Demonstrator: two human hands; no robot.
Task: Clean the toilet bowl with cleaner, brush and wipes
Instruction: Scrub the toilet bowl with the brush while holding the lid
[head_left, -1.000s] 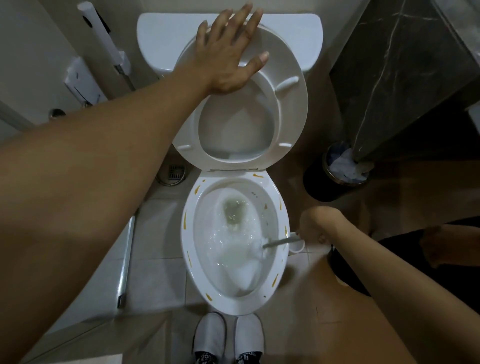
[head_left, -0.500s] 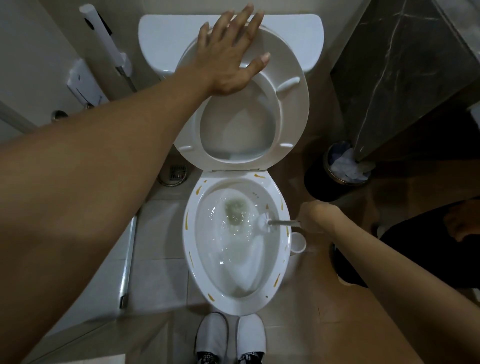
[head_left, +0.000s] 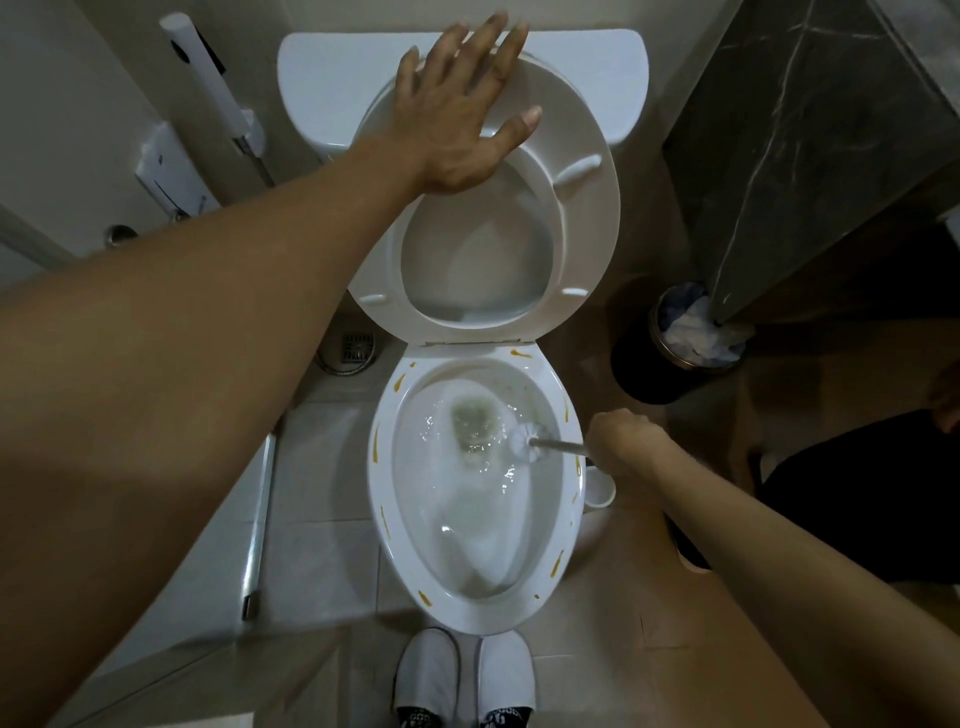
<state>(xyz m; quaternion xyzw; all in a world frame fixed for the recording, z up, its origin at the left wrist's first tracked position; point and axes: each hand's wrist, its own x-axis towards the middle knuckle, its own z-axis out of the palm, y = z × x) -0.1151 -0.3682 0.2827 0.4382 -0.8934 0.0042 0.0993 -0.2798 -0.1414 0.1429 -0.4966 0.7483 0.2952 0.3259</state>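
The white toilet bowl (head_left: 382, 499) stands open below me, with yellow-brown smears along its rim and a greenish patch in the foamy water. Its raised seat (head_left: 592, 218) leans back toward the tank (head_left: 332, 78). My left hand (head_left: 460, 111) presses flat against the top of the seat, fingers spread. My right hand (head_left: 621, 439) grips the metal handle of the toilet brush (head_left: 532, 435). The white brush head lies against the upper right wall of the bowl, beside the green patch.
The white brush holder (head_left: 600, 488) sits on the floor just right of the bowl. A black bin (head_left: 641, 374) with crumpled tissue stands farther right by a dark marble cabinet (head_left: 810, 145). A bidet sprayer (head_left: 208, 78) hangs on the left wall above a floor drain (head_left: 357, 347). My white slippers (head_left: 462, 680) are below the bowl.
My right hand has moved the brush from the lower right of the bowl up to the upper right wall near the green patch. My left hand has stayed on the seat.
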